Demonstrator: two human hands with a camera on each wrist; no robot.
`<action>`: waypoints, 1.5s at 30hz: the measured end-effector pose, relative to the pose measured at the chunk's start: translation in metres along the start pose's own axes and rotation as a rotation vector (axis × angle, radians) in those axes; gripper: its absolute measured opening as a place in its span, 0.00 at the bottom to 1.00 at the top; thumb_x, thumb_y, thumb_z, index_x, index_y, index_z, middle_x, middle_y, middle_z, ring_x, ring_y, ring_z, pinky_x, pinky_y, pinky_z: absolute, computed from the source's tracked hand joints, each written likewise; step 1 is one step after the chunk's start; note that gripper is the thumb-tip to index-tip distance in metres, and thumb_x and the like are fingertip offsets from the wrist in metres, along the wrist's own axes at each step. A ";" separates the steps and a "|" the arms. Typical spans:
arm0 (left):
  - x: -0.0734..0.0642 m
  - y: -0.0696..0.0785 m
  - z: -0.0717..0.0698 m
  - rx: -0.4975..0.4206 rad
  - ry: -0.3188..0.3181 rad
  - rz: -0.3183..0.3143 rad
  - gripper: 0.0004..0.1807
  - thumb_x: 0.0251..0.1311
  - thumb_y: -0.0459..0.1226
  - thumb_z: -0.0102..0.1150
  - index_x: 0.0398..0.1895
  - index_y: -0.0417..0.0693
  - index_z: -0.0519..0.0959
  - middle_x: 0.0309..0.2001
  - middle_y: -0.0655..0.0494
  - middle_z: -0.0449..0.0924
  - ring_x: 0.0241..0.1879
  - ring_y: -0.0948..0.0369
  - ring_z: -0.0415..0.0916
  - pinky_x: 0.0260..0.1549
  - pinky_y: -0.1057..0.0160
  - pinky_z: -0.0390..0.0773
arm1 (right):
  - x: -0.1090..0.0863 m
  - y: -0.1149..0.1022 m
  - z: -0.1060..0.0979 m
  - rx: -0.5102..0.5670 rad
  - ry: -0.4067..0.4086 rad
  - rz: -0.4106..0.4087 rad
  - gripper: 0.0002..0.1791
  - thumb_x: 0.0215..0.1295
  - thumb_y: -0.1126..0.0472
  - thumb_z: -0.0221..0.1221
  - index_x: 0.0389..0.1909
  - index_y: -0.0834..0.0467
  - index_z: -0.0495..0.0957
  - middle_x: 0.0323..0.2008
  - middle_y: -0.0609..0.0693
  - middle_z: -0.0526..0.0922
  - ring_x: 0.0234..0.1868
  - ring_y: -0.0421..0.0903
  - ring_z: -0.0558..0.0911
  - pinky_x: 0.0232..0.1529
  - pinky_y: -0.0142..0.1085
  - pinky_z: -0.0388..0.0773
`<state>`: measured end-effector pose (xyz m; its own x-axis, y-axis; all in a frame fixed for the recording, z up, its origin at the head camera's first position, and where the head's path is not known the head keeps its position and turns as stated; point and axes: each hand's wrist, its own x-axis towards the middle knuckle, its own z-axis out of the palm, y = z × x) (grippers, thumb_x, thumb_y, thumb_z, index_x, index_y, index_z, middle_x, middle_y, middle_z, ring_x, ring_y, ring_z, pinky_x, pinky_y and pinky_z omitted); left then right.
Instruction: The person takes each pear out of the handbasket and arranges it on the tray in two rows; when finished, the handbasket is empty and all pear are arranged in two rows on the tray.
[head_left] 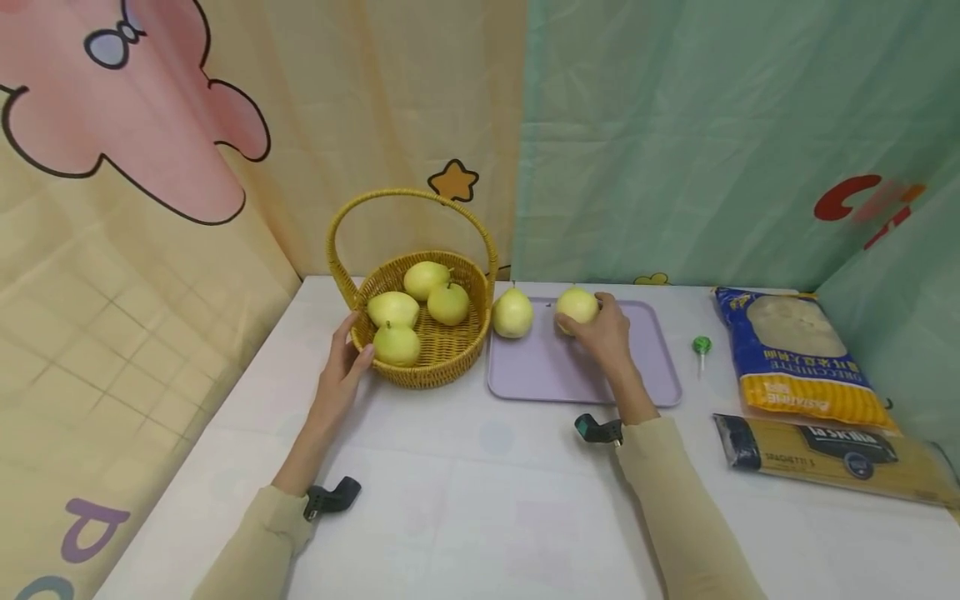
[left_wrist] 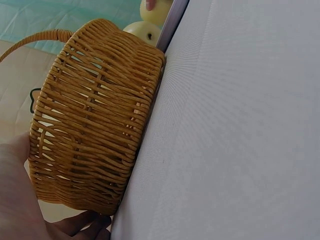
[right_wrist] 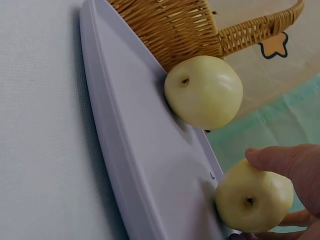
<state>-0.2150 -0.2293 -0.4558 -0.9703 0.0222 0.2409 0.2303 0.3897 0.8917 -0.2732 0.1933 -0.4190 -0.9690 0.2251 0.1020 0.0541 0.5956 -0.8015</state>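
My right hand grips a pale yellow-green pear at the back of a lilac tray; the right wrist view shows the thumb on one side and fingers on the other. A second pear sits at the tray's left end, beside the basket. My left hand holds the left side of a woven wicker basket with a tall hoop handle. Several pears lie in it, among them a front pear. In the left wrist view, the basket hides part of that hand's fingers.
On the right lie a green-wrapped lollipop, a blue and yellow pasta bag and a long spaghetti pack. Printed curtains hang behind the white table.
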 end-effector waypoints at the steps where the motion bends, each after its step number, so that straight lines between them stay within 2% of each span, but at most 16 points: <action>1: 0.000 0.000 0.000 -0.005 -0.002 -0.001 0.36 0.82 0.46 0.50 0.86 0.67 0.48 0.85 0.52 0.50 0.80 0.39 0.57 0.77 0.37 0.61 | -0.001 0.000 0.000 0.002 0.006 -0.005 0.51 0.63 0.48 0.72 0.78 0.68 0.59 0.71 0.71 0.71 0.70 0.69 0.71 0.71 0.61 0.68; 4: 0.000 0.000 0.002 -0.011 -0.006 0.009 0.36 0.82 0.45 0.50 0.86 0.66 0.49 0.85 0.50 0.51 0.80 0.39 0.57 0.77 0.37 0.61 | -0.002 0.002 -0.002 0.007 0.027 -0.029 0.53 0.61 0.51 0.74 0.79 0.67 0.57 0.70 0.72 0.71 0.71 0.70 0.70 0.72 0.61 0.66; 12: 0.001 0.002 0.002 0.004 -0.005 0.009 0.36 0.82 0.47 0.49 0.86 0.69 0.49 0.85 0.50 0.50 0.81 0.39 0.56 0.77 0.37 0.60 | -0.003 -0.004 -0.008 0.000 0.039 -0.067 0.49 0.64 0.49 0.72 0.78 0.68 0.60 0.70 0.73 0.71 0.71 0.69 0.70 0.72 0.61 0.66; 19: 0.000 0.002 -0.001 -0.009 -0.004 0.009 0.36 0.82 0.47 0.50 0.86 0.69 0.49 0.84 0.46 0.53 0.80 0.39 0.58 0.77 0.36 0.60 | -0.004 -0.024 -0.010 -0.010 0.069 -0.132 0.50 0.64 0.46 0.71 0.78 0.68 0.61 0.73 0.70 0.69 0.75 0.66 0.69 0.76 0.59 0.64; 24: 0.000 0.001 -0.001 -0.018 -0.005 0.005 0.36 0.82 0.47 0.50 0.86 0.69 0.48 0.85 0.48 0.52 0.80 0.40 0.57 0.77 0.38 0.60 | -0.009 -0.038 -0.011 0.013 0.080 -0.153 0.50 0.64 0.44 0.71 0.79 0.64 0.61 0.75 0.66 0.69 0.76 0.64 0.67 0.76 0.58 0.64; 27: 0.000 0.001 -0.001 -0.016 -0.010 -0.002 0.36 0.82 0.45 0.49 0.86 0.66 0.48 0.85 0.48 0.50 0.81 0.39 0.55 0.78 0.37 0.59 | -0.014 -0.046 -0.012 0.030 0.092 -0.183 0.49 0.64 0.44 0.72 0.79 0.62 0.63 0.75 0.63 0.69 0.77 0.62 0.67 0.76 0.58 0.65; 29: -0.001 0.005 -0.001 -0.025 -0.015 -0.009 0.36 0.82 0.44 0.49 0.87 0.62 0.48 0.85 0.46 0.49 0.81 0.38 0.55 0.78 0.37 0.58 | -0.019 -0.053 -0.012 0.040 0.101 -0.208 0.48 0.64 0.44 0.72 0.78 0.60 0.64 0.75 0.62 0.70 0.76 0.61 0.68 0.76 0.59 0.65; 34: -0.008 0.032 -0.004 -0.031 -0.029 -0.014 0.36 0.82 0.41 0.49 0.86 0.50 0.49 0.85 0.42 0.48 0.80 0.34 0.54 0.77 0.34 0.58 | -0.030 -0.071 -0.013 0.083 0.108 -0.279 0.46 0.62 0.45 0.74 0.77 0.57 0.68 0.73 0.57 0.73 0.74 0.57 0.71 0.74 0.57 0.67; 39: -0.005 0.022 -0.003 -0.033 -0.025 -0.008 0.37 0.82 0.42 0.49 0.87 0.55 0.48 0.85 0.46 0.48 0.80 0.36 0.55 0.77 0.36 0.59 | -0.040 -0.084 -0.008 0.112 0.065 -0.337 0.44 0.62 0.47 0.75 0.75 0.57 0.69 0.71 0.56 0.75 0.73 0.57 0.72 0.71 0.57 0.70; 41: -0.007 0.025 -0.003 -0.038 -0.024 -0.011 0.37 0.82 0.42 0.49 0.87 0.56 0.48 0.85 0.46 0.48 0.80 0.37 0.55 0.78 0.36 0.59 | -0.043 -0.087 -0.005 0.114 0.042 -0.357 0.44 0.62 0.47 0.75 0.76 0.57 0.69 0.71 0.55 0.75 0.73 0.56 0.72 0.71 0.56 0.70; 43: -0.011 0.038 -0.003 -0.039 -0.032 -0.017 0.37 0.81 0.41 0.50 0.87 0.51 0.48 0.85 0.43 0.49 0.80 0.34 0.54 0.77 0.34 0.59 | -0.045 -0.089 -0.001 0.112 0.031 -0.382 0.44 0.62 0.47 0.75 0.75 0.57 0.69 0.71 0.55 0.76 0.73 0.56 0.72 0.71 0.55 0.71; 45: -0.013 0.043 -0.004 -0.034 -0.035 -0.015 0.38 0.81 0.41 0.50 0.87 0.50 0.47 0.85 0.42 0.48 0.79 0.33 0.54 0.76 0.32 0.59 | -0.047 -0.090 0.002 0.114 0.028 -0.404 0.43 0.62 0.48 0.75 0.75 0.57 0.70 0.71 0.55 0.76 0.72 0.55 0.73 0.71 0.54 0.72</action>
<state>-0.1925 -0.2164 -0.4191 -0.9756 0.0493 0.2138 0.2171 0.3592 0.9077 -0.2329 0.1276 -0.3522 -0.8998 0.0124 0.4362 -0.3578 0.5511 -0.7538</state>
